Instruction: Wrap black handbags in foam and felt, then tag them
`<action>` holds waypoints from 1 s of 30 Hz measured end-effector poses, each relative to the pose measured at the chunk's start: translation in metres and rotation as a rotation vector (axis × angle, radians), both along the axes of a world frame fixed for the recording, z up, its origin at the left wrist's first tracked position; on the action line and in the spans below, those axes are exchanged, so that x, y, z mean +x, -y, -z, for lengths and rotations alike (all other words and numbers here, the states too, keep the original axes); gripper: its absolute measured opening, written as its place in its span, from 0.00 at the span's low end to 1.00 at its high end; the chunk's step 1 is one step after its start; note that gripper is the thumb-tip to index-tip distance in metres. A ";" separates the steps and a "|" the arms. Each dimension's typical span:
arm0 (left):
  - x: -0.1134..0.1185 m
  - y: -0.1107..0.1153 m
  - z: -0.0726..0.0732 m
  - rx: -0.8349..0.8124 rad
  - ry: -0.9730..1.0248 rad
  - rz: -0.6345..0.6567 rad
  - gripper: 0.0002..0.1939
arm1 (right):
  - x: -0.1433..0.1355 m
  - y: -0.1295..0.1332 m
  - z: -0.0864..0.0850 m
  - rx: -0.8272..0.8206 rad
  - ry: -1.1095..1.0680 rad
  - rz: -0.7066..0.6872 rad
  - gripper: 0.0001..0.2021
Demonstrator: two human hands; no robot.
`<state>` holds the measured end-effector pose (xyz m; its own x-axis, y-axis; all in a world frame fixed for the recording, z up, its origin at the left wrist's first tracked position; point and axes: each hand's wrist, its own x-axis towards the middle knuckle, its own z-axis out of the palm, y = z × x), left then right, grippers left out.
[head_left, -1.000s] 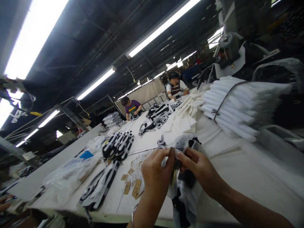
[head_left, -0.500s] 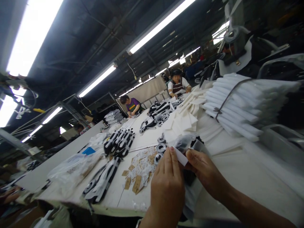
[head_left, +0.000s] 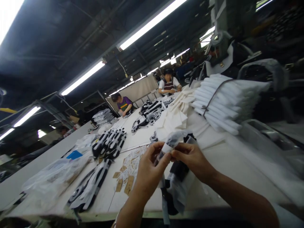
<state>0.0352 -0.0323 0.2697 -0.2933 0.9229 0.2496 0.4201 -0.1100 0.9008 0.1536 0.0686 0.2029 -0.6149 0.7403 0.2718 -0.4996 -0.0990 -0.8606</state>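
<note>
In front of me my left hand [head_left: 152,167] grips a white paper strip [head_left: 167,148] that lies across a black strap bundle covered in translucent film [head_left: 175,138]. Its thumb presses the strip from below. From the other side my right hand [head_left: 193,160] pinches the bundle close to the strip's end; its exact fingertip contact is partly hidden. Lower lengths of black strap and film [head_left: 174,193] hang between my forearms towards the table edge. Small white and kraft-brown tags [head_left: 129,183] lie in a loose heap left of my left hand.
Black-and-white strap bundles [head_left: 110,142] and a clear plastic bag [head_left: 57,174] lie left. White sheets [head_left: 174,118] and a tied stack of white padded pieces [head_left: 218,101] are ahead and right. Two people [head_left: 123,104] work at the table's far end.
My left hand has turned from flat, extended fingers to a curled grip with its thumb on the strip. The white strip now bends across the bundle. My view has shifted slightly right.
</note>
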 end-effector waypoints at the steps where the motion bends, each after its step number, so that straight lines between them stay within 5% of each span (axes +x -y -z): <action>1: 0.000 -0.002 0.001 -0.014 0.045 0.007 0.18 | -0.002 0.000 -0.001 -0.016 -0.023 0.010 0.11; 9: -0.004 -0.008 0.008 -0.106 0.022 -0.221 0.30 | -0.020 -0.004 0.007 -0.110 -0.040 0.000 0.19; 12: -0.005 -0.010 0.011 -0.111 0.009 -0.268 0.30 | -0.003 -0.011 0.015 0.011 0.062 0.020 0.19; 14: -0.007 -0.011 0.013 -0.110 0.011 -0.284 0.31 | 0.028 -0.023 0.024 0.214 0.221 0.183 0.17; 17: -0.016 -0.012 0.014 -0.106 -0.005 -0.302 0.33 | 0.103 -0.052 0.042 0.547 0.582 0.709 0.13; 18: -0.020 -0.012 0.015 -0.111 -0.015 -0.303 0.34 | 0.132 -0.062 0.049 0.584 0.728 0.893 0.13; 21: -0.026 -0.013 0.015 -0.130 -0.024 -0.294 0.35 | 0.212 -0.087 0.066 0.479 0.878 1.132 0.13; 25: -0.027 -0.015 0.014 -0.126 0.012 -0.290 0.33 | 0.269 -0.101 0.081 0.293 0.992 1.162 0.07; 30: -0.032 -0.017 0.017 -0.136 0.006 -0.325 0.34 | 0.275 -0.102 0.086 0.032 0.914 1.054 0.18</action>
<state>0.0033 -0.0156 0.2531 -0.5781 0.8058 0.1283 0.4082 0.1495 0.9006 0.4281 0.1706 0.1173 0.2549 0.9610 0.1072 0.4075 -0.0062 -0.9132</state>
